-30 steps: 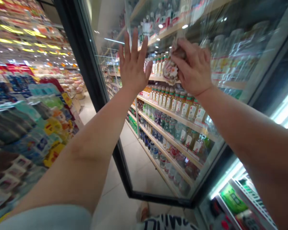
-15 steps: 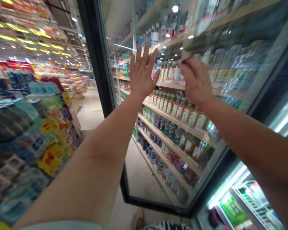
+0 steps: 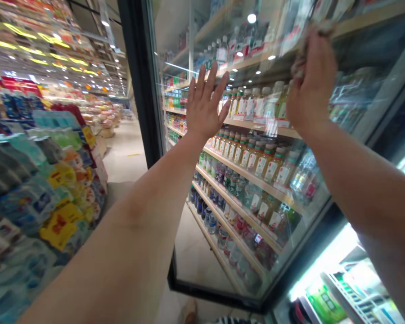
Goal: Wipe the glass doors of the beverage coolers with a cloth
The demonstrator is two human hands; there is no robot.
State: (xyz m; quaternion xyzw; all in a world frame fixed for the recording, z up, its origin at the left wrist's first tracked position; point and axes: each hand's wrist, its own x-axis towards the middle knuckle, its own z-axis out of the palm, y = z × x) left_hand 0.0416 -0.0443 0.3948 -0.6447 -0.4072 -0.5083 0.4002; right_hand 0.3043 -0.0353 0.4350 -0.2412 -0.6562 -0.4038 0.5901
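Note:
A dark-framed glass door [image 3: 202, 270] stands swung out in front of me, with shelves of bottles showing in its pane. My left hand [image 3: 205, 103] is spread flat with its palm against the glass, left of the middle. Higher and to the right, my right hand [image 3: 312, 85] presses a crumpled cloth [image 3: 299, 63] to the pane. Part of the cloth sticks out past the fingertips; the rest is hidden under the hand, which is slightly blurred.
The door's black frame [image 3: 135, 81] runs down on the left. A lit cooler with a white wire rack [image 3: 354, 292] opens at lower right. Stacked packs of drinks [image 3: 64, 220] stand along the aisle at left. A shoe [image 3: 189, 310] shows on the floor below.
My right hand has moved up and to the right across the glass with the cloth. My left hand stays flat on the pane, and the view has shifted slightly.

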